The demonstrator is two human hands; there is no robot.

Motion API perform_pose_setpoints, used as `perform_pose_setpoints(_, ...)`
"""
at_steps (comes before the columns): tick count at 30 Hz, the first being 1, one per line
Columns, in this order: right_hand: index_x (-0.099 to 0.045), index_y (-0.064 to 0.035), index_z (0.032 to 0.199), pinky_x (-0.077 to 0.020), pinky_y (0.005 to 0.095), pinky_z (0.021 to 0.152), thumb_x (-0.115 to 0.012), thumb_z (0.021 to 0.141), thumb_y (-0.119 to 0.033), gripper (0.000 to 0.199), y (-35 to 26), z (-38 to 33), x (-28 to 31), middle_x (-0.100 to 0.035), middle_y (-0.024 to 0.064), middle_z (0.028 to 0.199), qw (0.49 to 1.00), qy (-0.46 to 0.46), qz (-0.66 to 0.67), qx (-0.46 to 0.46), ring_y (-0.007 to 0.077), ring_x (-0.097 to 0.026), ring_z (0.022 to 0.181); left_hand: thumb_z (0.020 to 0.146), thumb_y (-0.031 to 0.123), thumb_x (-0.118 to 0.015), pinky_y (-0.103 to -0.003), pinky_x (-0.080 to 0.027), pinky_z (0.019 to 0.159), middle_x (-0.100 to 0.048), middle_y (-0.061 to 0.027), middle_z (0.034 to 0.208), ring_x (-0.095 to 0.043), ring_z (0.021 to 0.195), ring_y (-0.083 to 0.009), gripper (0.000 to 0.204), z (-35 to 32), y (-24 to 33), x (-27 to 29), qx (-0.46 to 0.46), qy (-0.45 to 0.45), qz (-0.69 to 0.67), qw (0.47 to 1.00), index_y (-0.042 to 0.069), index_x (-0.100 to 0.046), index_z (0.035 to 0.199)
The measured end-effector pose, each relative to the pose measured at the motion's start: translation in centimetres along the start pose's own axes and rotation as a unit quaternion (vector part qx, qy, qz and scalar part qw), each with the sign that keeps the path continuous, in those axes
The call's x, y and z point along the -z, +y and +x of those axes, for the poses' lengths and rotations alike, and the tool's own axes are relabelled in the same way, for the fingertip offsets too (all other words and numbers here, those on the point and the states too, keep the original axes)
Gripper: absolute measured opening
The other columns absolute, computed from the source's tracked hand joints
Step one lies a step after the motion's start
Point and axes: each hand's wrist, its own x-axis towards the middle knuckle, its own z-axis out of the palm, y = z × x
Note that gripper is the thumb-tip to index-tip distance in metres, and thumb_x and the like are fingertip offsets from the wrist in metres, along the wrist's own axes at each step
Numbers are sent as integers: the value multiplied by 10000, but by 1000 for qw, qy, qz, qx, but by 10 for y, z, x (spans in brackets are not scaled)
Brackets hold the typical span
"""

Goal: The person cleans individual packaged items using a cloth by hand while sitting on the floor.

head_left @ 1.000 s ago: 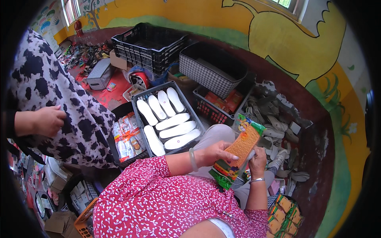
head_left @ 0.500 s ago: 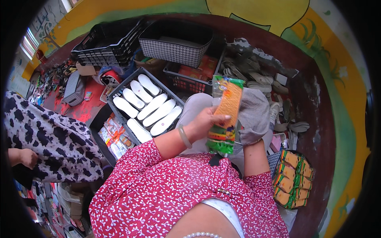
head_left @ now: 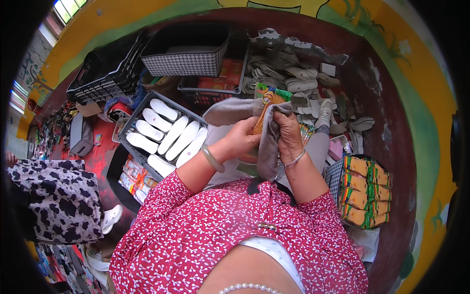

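Note:
Over my lap my left hand [head_left: 239, 138] is closed round a clear packet with a tan, insole-shaped piece and green printed ends [head_left: 267, 93]. Only the packet's upper part shows well; its lower part is mostly hidden. My right hand [head_left: 290, 133] grips a grey cloth [head_left: 268, 149], with the thumb pressing it against the packet's front. The cloth hangs down between both hands. To the right stands a checked basket [head_left: 333, 181] holding several similar tan packets with green edges [head_left: 364, 193].
Left of my lap, a grey crate [head_left: 200, 119] holds several white insoles [head_left: 174, 134]. A houndstooth basket [head_left: 188, 62] and black crates [head_left: 105, 73] stand at the back. Pale shoe soles [head_left: 301, 78] lie piled by the wall. At the left is a person in spotted clothing [head_left: 63, 203].
My right hand, earlier covered by the grey cloth near my knee, has come up to the packet and now holds the cloth against it. The view has shifted, and the person at left stands farther off.

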Motion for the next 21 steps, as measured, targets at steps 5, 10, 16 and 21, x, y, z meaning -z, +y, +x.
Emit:
perform_pose_setpoints(5, -603, -50, 977, -510, 257, 715, -612, 817, -21, 163, -18, 3, -9, -639, 38, 898, 998, 26, 33, 44, 142, -623, 785, 844, 76, -588, -239, -455, 828, -575, -57, 1065, -544, 949, -89, 379, -3, 9, 0, 15, -48, -5, 999, -55, -464, 1177)
perform_pose_setpoints(10, -600, -48, 961, -511, 259, 691, -604, 860, -125, 128, -18, -2, -12, -632, 34, 868, 995, 43, 59, 64, 138, -617, 761, 848, 74, -586, -241, -452, 832, -569, -65, 1082, -548, 957, -96, 407, -9, 3, -2, 13, -46, -3, 999, -58, -447, 1206)
perform_pose_setpoints(16, -594, -48, 956, -497, 271, 675, -551, 905, -296, 257, -14, 9, 2, -604, 20, 838, 994, 76, 35, 68, 124, -583, 732, 849, 78, -592, -242, -454, 830, -572, -64, 1086, -545, 966, -94, 410, -16, 5, -3, 25, -51, -11, 998, -58, -450, 1208)
perform_pose_setpoints(21, -571, -28, 1055, -490, 304, 784, -581, 865, -397, 415, -18, 5, -4, -615, 61, 984, 996, 79, 39, 26, 150, -590, 884, 841, 72, -605, -244, -459, 826, -580, -53, 1076, -549, 963, -92, 406, -16, 5, 13, 30, -64, -35, 997, -51, -464, 1201)
